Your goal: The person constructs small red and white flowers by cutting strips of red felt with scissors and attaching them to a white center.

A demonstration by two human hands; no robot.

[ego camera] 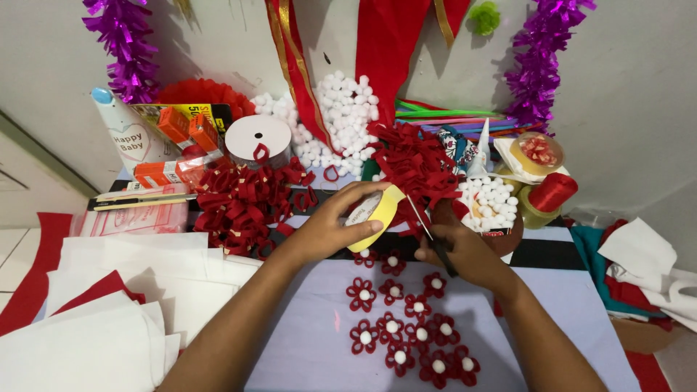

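**Tape roll and scissors over the felt flowers**

The left hand [330, 221] grips a yellow tape roll [377, 210], fingers curled over its top and thumb under, holding it above the bench [305, 341]. The right hand [465, 250] is closed around scissors [428, 236]; their thin blades slant up toward the roll's edge, and the dark handles are mostly buried in the fingers. Whether the blades touch the tape is hard to tell.

Below the hands lie red flowers [406, 330], each with a white ball at its centre, laid close together on the pale bench.

To the right, a dark bowl [508, 236] holds white pompoms [488, 199]; its near side is hidden by the right hand. Beyond it a clear tub [539, 154] holds something red that cannot be made out, and a red spool [552, 191] lies beside it. A loose heap of pompoms sits at the back against the wall.

A red ribbon pile [243, 203] lies left of the hands, with a white reel [258, 139] behind it. White sheets [109, 305] are stacked at the left, cut off by the frame edge.
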